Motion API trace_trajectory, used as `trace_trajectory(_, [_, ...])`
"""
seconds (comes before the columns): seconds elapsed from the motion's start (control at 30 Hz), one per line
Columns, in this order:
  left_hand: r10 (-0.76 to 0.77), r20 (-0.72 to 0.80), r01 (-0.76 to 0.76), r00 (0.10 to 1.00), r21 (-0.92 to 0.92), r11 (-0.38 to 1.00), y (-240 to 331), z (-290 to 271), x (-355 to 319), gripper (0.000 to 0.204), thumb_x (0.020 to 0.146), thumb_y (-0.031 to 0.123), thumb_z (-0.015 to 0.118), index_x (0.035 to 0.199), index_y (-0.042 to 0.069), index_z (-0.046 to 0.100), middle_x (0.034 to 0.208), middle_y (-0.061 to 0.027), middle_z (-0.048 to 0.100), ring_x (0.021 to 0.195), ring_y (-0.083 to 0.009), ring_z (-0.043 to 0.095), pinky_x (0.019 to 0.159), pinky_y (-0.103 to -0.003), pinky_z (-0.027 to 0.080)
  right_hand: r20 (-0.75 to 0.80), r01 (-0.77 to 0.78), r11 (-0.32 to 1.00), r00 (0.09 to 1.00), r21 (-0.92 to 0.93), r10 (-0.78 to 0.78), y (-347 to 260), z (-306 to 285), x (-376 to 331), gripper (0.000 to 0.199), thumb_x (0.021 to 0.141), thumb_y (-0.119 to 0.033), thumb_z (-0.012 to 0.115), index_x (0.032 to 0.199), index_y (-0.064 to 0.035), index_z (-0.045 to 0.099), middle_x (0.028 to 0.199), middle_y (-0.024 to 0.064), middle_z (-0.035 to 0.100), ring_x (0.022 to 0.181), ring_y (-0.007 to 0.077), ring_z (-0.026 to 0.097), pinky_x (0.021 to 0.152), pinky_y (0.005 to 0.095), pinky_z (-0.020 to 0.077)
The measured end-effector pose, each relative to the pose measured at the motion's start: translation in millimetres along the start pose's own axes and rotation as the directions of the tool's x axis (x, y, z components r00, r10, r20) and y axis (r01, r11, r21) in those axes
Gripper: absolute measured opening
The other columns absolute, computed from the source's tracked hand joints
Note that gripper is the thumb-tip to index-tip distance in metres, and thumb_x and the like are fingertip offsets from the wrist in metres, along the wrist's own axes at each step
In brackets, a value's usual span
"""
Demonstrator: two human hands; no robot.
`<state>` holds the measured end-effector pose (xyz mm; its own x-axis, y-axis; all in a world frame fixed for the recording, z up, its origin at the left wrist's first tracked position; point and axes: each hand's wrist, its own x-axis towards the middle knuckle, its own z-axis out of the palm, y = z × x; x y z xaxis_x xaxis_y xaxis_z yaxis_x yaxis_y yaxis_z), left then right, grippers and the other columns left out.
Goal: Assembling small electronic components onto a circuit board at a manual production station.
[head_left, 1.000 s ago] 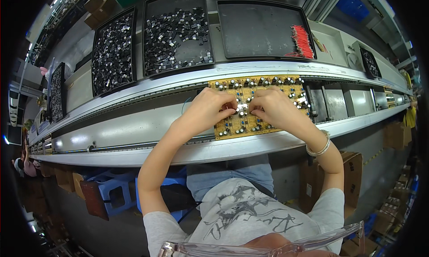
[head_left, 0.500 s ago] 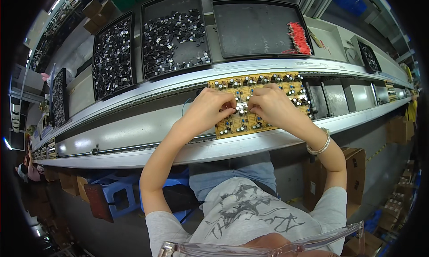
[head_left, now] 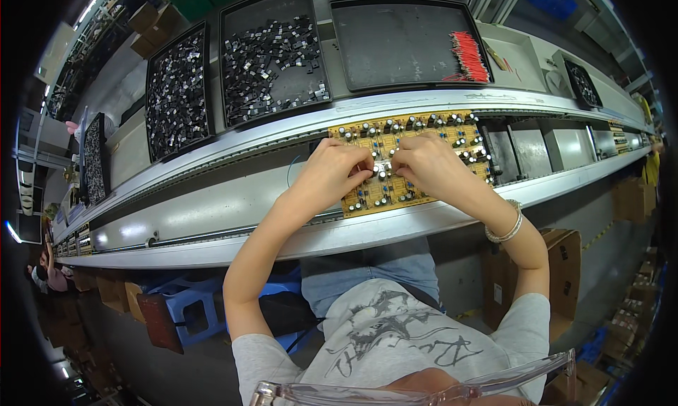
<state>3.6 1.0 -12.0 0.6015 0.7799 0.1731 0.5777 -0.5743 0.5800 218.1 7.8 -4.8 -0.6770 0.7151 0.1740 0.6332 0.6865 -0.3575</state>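
Observation:
A yellow circuit board (head_left: pixel 452 134) studded with small black and silver cylindrical parts lies on the grey conveyor line (head_left: pixel 212 208) in front of me. Both hands rest on the board's middle. My left hand (head_left: pixel 332 171) and my right hand (head_left: pixel 431 166) meet fingertip to fingertip over a small silver-topped component (head_left: pixel 382 170), pinching it against the board. A bracelet (head_left: pixel 503 226) circles my right wrist.
Behind the line stand black trays: two hold several small dark parts (head_left: pixel 272 49), one (head_left: pixel 402 42) holds a bunch of red-tipped leads (head_left: pixel 470 56). More boards sit farther along the line at right (head_left: pixel 621 134). Cardboard boxes (head_left: pixel 565 265) and a blue stool (head_left: pixel 187 311) are below.
Both hands stay on the board's centre; the fingers shift slightly around the small component. The board has not moved along the line.

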Motion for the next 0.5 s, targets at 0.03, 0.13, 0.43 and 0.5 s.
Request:
trace_trajectory(0.03, [-0.011,0.013,0.011,1.000,0.006,1.000,0.7,-0.2,0.3,0.007,0.079,0.009,0.065,0.082,0.005,0.061,0.071,-0.0045,0.062,0.070,-0.0196,0.061,0.082,-0.032,0.041,-0.003,0.001,1.000,1.000,-0.001,-0.001,1.7,0.8,-0.2,0.004,0.072,-0.008,0.066,0.073,-0.0048,0.065,0.073,0.0070,0.058,0.075,0.0258,0.058,0.079,0.0379,0.0434])
trace_trajectory(0.13, [-0.021,0.020,0.020,1.000,0.024,0.999,3.1,-0.1,0.0,0.007,0.080,0.010,0.064,0.083,0.006,0.061,0.073,-0.0032,0.063,0.070,-0.0182,0.061,0.085,-0.033,0.038,-0.016,0.001,1.000,1.000,0.000,-0.001,3.9,1.5,-2.3,0.005,0.071,-0.008,0.067,0.074,-0.0047,0.065,0.073,0.0072,0.058,0.076,0.0259,0.058,0.080,0.0381,0.0434])
trace_trajectory(0.43, [-0.033,0.019,0.033,0.999,0.019,0.999,5.1,2.0,0.9,0.007,0.080,0.012,0.065,0.083,0.007,0.060,0.075,-0.0019,0.063,0.073,-0.0170,0.060,0.084,-0.032,0.037,-0.057,0.013,0.998,0.998,-0.060,-0.017,2.9,5.9,-5.8,0.003,0.071,-0.009,0.067,0.072,-0.0063,0.065,0.074,0.0060,0.058,0.079,0.0239,0.058,0.082,0.0379,0.0428])
trace_trajectory(0.5, [-0.017,0.007,0.017,1.000,0.030,0.999,4.7,5.1,0.6,0.007,0.080,0.012,0.065,0.083,0.007,0.061,0.075,-0.0021,0.063,0.074,-0.0173,0.060,0.083,-0.032,0.037,-0.033,0.010,0.996,0.999,-0.084,-0.013,2.0,7.2,-6.7,0.004,0.071,-0.009,0.067,0.072,-0.0068,0.065,0.075,0.0056,0.059,0.079,0.0235,0.058,0.082,0.0376,0.0428])
